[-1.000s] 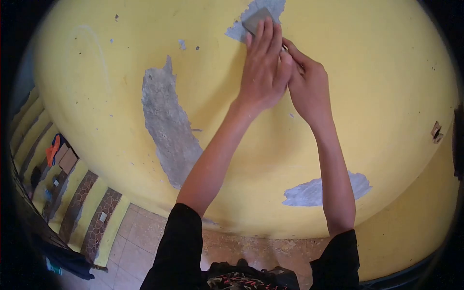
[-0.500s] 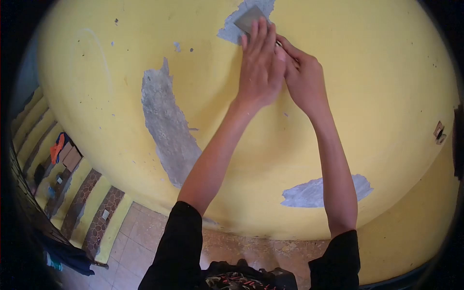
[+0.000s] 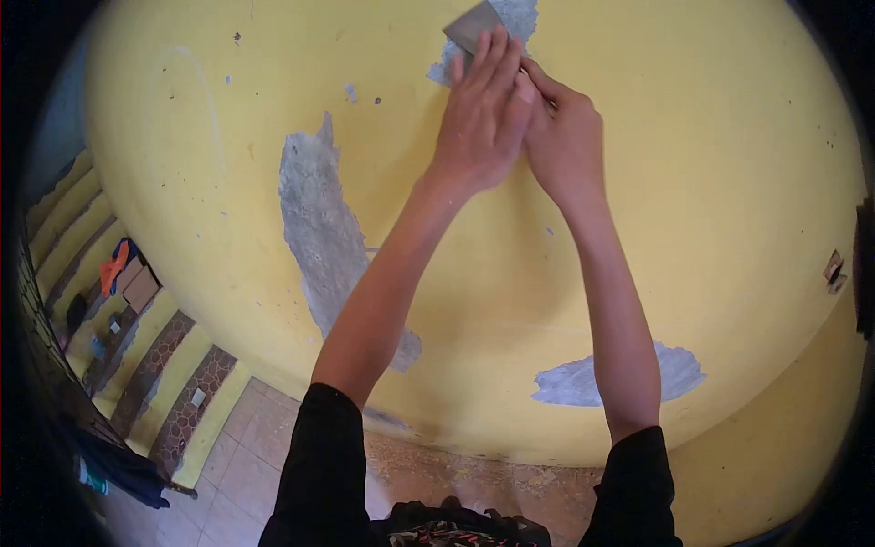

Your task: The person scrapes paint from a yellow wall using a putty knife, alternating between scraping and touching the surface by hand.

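Yellow wall (image 3: pixel 711 182), painted, filling most of the view.

Grey patch (image 3: pixel 319 237), long and bare, left of the arms, running down the wall.

Tiled floor (image 3: pixel 264 438) at the wall's foot, lower left; patterned steps (image 3: pixel 155 365) beside it.

Second patch (image 3: pixel 583 381), pale grey, low on the wall, partly behind the right forearm.

Black sleeves (image 3: pixel 319 474), one on each upper arm; both arms raised to the wall.

Left hand (image 3: pixel 478 114): fingers straight and together, laid flat, tips pressing on the scraper.

Right hand (image 3: pixel 561 137): touching the left, just beside it, fingers curled. What they grip is hidden behind the left hand, so I cannot tell.

Top patch (image 3: pixel 524 14), small and grey, at the upper edge.

Scraper (image 3: pixel 469 25): grey metal blade, flat against the wall at the top patch, under the left fingertips; handle hidden.
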The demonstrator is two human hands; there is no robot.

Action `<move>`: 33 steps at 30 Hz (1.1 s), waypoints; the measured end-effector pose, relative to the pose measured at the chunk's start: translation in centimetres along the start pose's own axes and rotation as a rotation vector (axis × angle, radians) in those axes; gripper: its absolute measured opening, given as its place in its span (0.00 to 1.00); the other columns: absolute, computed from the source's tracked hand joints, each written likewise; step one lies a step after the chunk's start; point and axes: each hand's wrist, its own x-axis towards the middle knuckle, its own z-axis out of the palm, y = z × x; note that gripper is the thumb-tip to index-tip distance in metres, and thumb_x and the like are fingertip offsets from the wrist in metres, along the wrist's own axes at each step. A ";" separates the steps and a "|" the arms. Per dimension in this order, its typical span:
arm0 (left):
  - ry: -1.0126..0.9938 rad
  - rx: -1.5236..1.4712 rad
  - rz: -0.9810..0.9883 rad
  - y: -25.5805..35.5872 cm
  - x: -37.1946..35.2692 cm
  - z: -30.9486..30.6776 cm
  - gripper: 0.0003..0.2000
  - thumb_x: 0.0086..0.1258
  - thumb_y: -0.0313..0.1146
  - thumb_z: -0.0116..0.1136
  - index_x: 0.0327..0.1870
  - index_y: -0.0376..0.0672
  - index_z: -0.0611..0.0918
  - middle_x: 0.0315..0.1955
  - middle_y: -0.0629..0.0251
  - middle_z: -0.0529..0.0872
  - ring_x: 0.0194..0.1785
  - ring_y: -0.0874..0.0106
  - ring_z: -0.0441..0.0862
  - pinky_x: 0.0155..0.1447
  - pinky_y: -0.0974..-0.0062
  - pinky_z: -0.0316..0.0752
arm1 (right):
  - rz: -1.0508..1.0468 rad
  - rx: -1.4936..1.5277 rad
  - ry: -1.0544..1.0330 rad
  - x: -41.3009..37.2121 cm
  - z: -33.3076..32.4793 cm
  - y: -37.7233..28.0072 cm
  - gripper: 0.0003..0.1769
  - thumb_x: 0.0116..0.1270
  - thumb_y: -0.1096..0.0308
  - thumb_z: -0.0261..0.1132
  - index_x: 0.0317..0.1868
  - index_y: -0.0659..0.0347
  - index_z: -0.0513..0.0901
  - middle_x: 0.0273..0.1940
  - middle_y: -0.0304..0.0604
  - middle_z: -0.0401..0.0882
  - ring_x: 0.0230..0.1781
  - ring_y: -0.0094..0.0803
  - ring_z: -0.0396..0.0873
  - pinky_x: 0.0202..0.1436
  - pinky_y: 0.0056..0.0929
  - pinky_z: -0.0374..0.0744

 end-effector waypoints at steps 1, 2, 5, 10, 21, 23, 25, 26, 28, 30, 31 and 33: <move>0.014 0.017 0.004 -0.5 0.4 -0.3 0.30 0.81 0.44 0.35 0.73 0.27 0.66 0.75 0.42 0.64 0.82 0.50 0.53 0.82 0.47 0.37 | 0.004 0.002 -0.001 -0.1 0.2 0.0 0.22 0.78 0.61 0.55 0.66 0.61 0.80 0.42 0.57 0.89 0.39 0.34 0.87 0.47 0.31 0.81; 0.024 0.033 0.011 -0.5 0.8 -0.6 0.30 0.81 0.45 0.36 0.73 0.27 0.66 0.75 0.42 0.64 0.82 0.51 0.54 0.82 0.46 0.38 | -0.057 0.015 0.034 -0.3 0.4 0.0 0.22 0.76 0.62 0.56 0.64 0.63 0.81 0.37 0.57 0.88 0.34 0.39 0.87 0.43 0.34 0.81; -0.007 -0.020 0.067 0.6 0.0 -0.8 0.30 0.80 0.45 0.37 0.73 0.27 0.67 0.74 0.42 0.66 0.81 0.51 0.56 0.82 0.46 0.39 | -0.115 0.046 0.084 -0.6 -0.1 0.1 0.21 0.76 0.64 0.57 0.62 0.66 0.82 0.33 0.57 0.87 0.30 0.42 0.87 0.39 0.37 0.82; -0.039 0.011 0.052 0.5 -0.6 0.6 0.29 0.81 0.45 0.34 0.73 0.31 0.68 0.75 0.47 0.66 0.81 0.52 0.56 0.82 0.48 0.37 | -0.063 0.048 0.080 -1.2 -0.4 1.9 0.21 0.76 0.63 0.56 0.62 0.66 0.82 0.32 0.56 0.87 0.28 0.40 0.86 0.38 0.36 0.81; 0.064 -0.131 0.022 -0.4 0.0 0.9 0.31 0.83 0.50 0.26 0.75 0.39 0.69 0.76 0.54 0.66 0.83 0.57 0.54 0.83 0.52 0.34 | -0.100 -0.089 0.109 -0.5 0.7 -0.1 0.23 0.76 0.65 0.55 0.66 0.65 0.78 0.36 0.56 0.88 0.35 0.36 0.87 0.43 0.31 0.80; 0.073 -0.041 0.051 -0.9 0.8 0.7 0.32 0.82 0.51 0.25 0.75 0.39 0.70 0.77 0.55 0.66 0.83 0.57 0.54 0.83 0.52 0.34 | -0.081 -0.053 0.074 -1.4 0.1 -0.4 0.23 0.76 0.65 0.55 0.67 0.65 0.78 0.37 0.56 0.88 0.35 0.37 0.87 0.43 0.30 0.80; 0.059 -0.074 0.076 -0.3 0.6 0.3 0.32 0.82 0.51 0.24 0.75 0.40 0.69 0.76 0.55 0.67 0.82 0.57 0.54 0.83 0.51 0.33 | -0.100 -0.018 0.057 -1.0 0.0 -0.9 0.23 0.77 0.65 0.55 0.67 0.64 0.78 0.37 0.56 0.88 0.36 0.37 0.87 0.43 0.30 0.80; 0.041 -0.110 0.077 0.1 0.4 0.1 0.32 0.82 0.51 0.24 0.75 0.40 0.69 0.76 0.55 0.67 0.82 0.57 0.55 0.83 0.51 0.33 | -0.102 -0.039 0.076 -0.9 0.1 -1.0 0.23 0.77 0.65 0.54 0.67 0.65 0.77 0.37 0.56 0.88 0.36 0.37 0.87 0.43 0.29 0.80; 0.052 -0.079 0.051 -1.2 0.8 0.5 0.32 0.82 0.51 0.24 0.75 0.40 0.69 0.76 0.55 0.68 0.82 0.57 0.56 0.83 0.51 0.32 | -0.074 -0.060 0.074 -1.4 0.3 -0.8 0.23 0.77 0.65 0.54 0.68 0.65 0.77 0.38 0.56 0.88 0.36 0.37 0.87 0.43 0.29 0.80; 0.056 -0.044 0.048 -0.8 0.6 0.3 0.32 0.82 0.50 0.24 0.75 0.40 0.69 0.75 0.54 0.69 0.82 0.56 0.57 0.83 0.50 0.32 | 0.012 -0.072 -0.016 -0.9 0.1 -0.9 0.23 0.77 0.65 0.54 0.68 0.65 0.77 0.38 0.56 0.88 0.37 0.37 0.87 0.43 0.29 0.80; 0.054 -0.067 0.080 -0.3 0.2 0.2 0.32 0.82 0.50 0.24 0.75 0.40 0.69 0.75 0.54 0.69 0.81 0.56 0.58 0.83 0.50 0.33 | -0.077 -0.020 0.043 -1.6 -0.1 -0.9 0.23 0.77 0.65 0.55 0.68 0.65 0.77 0.38 0.56 0.88 0.37 0.37 0.87 0.43 0.28 0.80; 0.066 -0.085 0.112 -0.7 0.7 0.0 0.31 0.83 0.50 0.24 0.75 0.40 0.70 0.74 0.53 0.70 0.81 0.55 0.58 0.82 0.49 0.34 | -0.122 -0.077 0.067 -0.7 0.6 -0.6 0.23 0.77 0.65 0.55 0.67 0.66 0.77 0.39 0.56 0.88 0.37 0.36 0.88 0.43 0.28 0.80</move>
